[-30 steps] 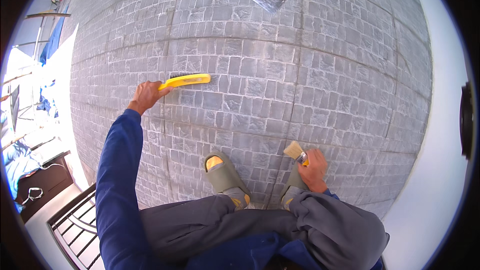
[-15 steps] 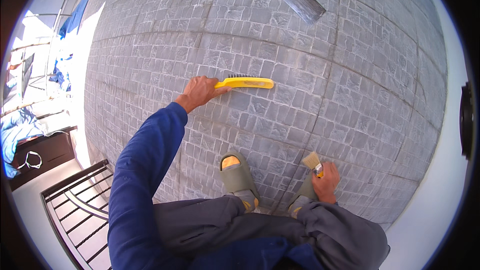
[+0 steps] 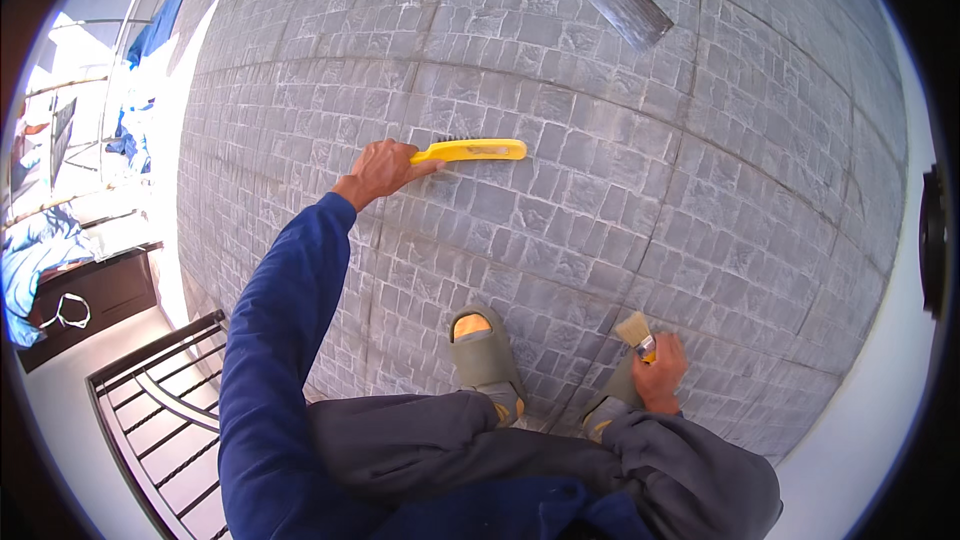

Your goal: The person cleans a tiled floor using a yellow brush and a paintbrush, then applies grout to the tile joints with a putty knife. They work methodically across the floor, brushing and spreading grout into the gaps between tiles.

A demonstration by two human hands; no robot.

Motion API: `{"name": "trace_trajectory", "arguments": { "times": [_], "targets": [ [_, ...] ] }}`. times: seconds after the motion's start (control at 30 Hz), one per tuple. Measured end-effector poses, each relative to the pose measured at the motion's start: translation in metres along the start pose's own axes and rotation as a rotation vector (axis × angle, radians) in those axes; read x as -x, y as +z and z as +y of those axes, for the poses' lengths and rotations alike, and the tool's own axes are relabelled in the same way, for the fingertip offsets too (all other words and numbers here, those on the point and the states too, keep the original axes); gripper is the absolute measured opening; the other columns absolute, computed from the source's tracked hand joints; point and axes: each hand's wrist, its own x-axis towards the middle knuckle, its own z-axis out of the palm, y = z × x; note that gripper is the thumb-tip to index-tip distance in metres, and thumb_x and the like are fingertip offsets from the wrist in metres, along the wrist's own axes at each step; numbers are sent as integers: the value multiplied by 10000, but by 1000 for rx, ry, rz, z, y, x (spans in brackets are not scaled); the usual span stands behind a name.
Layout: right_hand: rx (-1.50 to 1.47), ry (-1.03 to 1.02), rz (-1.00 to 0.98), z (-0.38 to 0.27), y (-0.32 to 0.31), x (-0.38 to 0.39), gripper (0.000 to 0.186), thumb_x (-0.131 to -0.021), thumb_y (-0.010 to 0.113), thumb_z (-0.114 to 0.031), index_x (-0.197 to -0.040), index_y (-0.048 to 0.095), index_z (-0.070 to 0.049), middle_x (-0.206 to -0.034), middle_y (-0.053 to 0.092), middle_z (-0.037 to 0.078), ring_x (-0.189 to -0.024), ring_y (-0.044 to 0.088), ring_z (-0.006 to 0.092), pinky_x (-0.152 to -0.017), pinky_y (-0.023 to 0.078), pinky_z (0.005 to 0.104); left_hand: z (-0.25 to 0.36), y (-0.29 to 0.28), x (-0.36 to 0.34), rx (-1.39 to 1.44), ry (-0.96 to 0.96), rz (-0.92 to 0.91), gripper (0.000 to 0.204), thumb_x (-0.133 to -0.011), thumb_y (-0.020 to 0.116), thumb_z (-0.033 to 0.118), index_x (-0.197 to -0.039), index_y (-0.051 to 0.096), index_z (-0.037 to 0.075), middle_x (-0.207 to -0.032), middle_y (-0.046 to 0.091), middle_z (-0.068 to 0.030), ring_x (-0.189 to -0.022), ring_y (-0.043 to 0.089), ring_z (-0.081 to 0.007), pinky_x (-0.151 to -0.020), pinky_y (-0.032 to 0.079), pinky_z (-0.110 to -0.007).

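Note:
My left hand point(image 3: 384, 169) grips the handle of a yellow wire brush point(image 3: 472, 150), its arm stretched out ahead over the grey tiled floor point(image 3: 560, 210). Dark bristles show along the brush's far edge; whether they touch the tiles I cannot tell. Low on the right, beside my right foot, my right hand point(image 3: 660, 376) is closed round a paintbrush point(image 3: 634, 331). Its pale bristles point up and to the left, above a metal band and a yellow handle mostly covered by my fingers.
A flat dark grey metal-looking piece point(image 3: 629, 13) lies on the floor at the far right. My feet wear green slides point(image 3: 486, 351). A dark metal railing point(image 3: 160, 380) stands at the lower left, near blue cloth point(image 3: 40, 260). A white wall point(image 3: 860, 440) borders the right side.
My left hand has moved a little to the left with the wire brush. The view has shifted slightly. My right hand still holds the paintbrush near my foot.

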Motion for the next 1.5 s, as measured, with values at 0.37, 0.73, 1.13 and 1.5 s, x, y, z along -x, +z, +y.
{"name": "trace_trajectory", "arguments": {
  "times": [0.37, 0.73, 1.13, 1.5],
  "targets": [
    [8, 10, 8, -2, -1, -2, 278, -615, 733, -57, -815, 540, -60, -761, 536, 130, -721, 545, 377, -593, 410, 478, -119, -32, 15, -115, -143, -48, 707, -866, 591, 670, -967, 752, -11, -663, 675, -149, -573, 644, -269, -597, 532, -401],
    [6, 14, -34, -8, -4, -8, 275, -579, 728, -46, -787, 550, -72, -757, 540, 105, -723, 548, 339, -606, 419, 441, 80, 9, -39, 43, 318, 33, 746, -873, 529, 716, -741, 706, 4, -558, 605, -138, -548, 640, -300, -555, 522, -434],
    [-12, 14, -10, -4, -7, -7, 220, -631, 715, -59, -802, 577, -66, -765, 558, 90, -736, 562, 314, -624, 440, 413, -63, -27, 11, -72, -35, 22, 635, -873, 629, 623, -857, 759, 1, -612, 651, -149, -529, 629, -269, -557, 514, -416],
    [17, 50, -27, -7, -6, -6, 229, -632, 708, -63, -832, 595, -70, -781, 569, 96, -747, 571, 315, -624, 444, 419, 201, -11, -73, 34, 379, 106, 742, -878, 520, 720, -764, 714, 13, -534, 593, -123, -504, 634, -262, -480, 515, -387]
  ]
}}
